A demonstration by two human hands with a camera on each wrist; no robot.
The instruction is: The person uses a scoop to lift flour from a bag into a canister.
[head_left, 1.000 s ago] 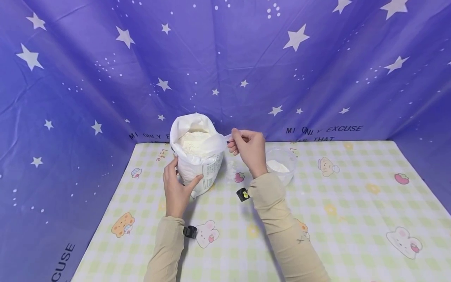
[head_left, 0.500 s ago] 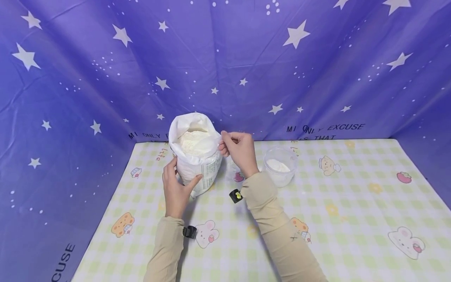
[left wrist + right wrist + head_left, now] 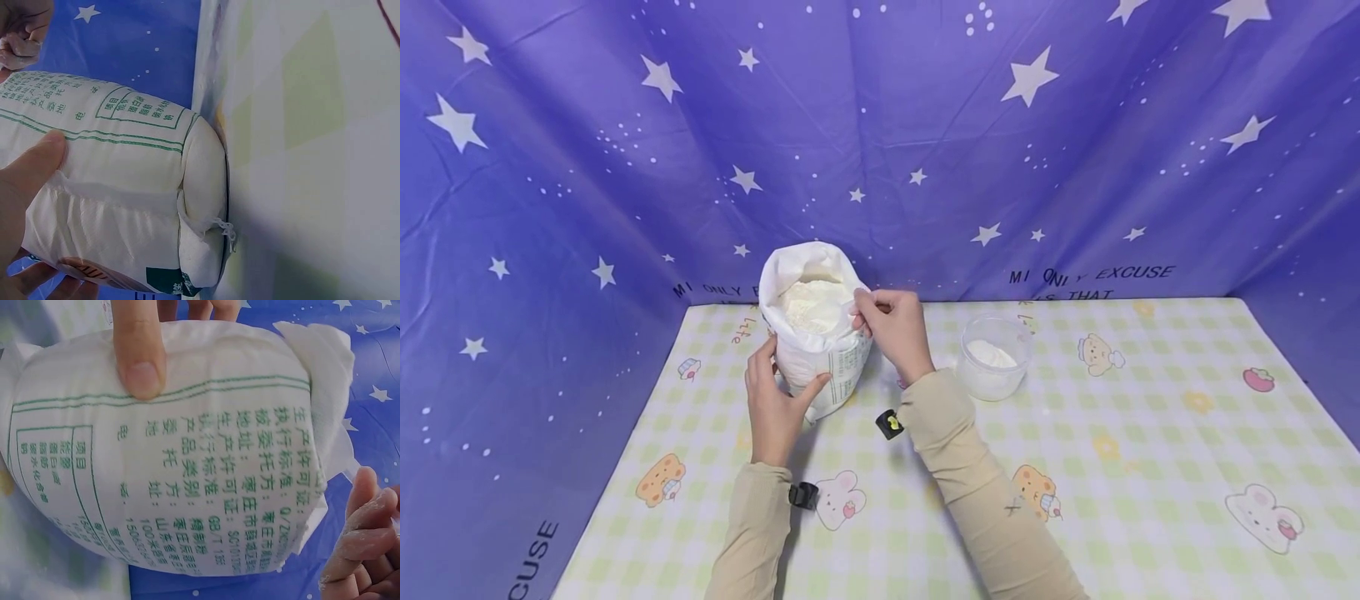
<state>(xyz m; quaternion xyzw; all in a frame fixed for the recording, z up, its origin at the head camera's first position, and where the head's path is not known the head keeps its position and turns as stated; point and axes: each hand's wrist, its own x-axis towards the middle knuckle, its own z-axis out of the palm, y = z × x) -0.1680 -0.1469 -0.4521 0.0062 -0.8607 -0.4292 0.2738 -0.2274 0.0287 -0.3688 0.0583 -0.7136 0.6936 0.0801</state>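
A white cloth bag [image 3: 808, 354] with green print stands with its mouth rolled open, full of pale powder [image 3: 808, 304]. The left hand [image 3: 775, 408] grips its lower side, thumb in front and fingers round the left; the left wrist view shows the thumb [image 3: 40, 159] on the bag [image 3: 119, 162]. At the bag's right rim, the right hand [image 3: 898, 329] pinches the handle of a translucent scoop [image 3: 848, 310], whose bowl is hard to make out against the powder. In the right wrist view the right hand's curled fingers [image 3: 362, 544] have powder on them.
A clear round tub [image 3: 994, 379] with white powder inside stands right of the right hand. The checked tablecloth [image 3: 1150, 500] carries printed cartoon figures. Behind the table hangs a purple-blue curtain [image 3: 925, 108] with stars.
The right hand has moved left and slightly down with the scoop, from beside the bag to over its right rim. More of the tub shows. The left hand has stayed on the bag.
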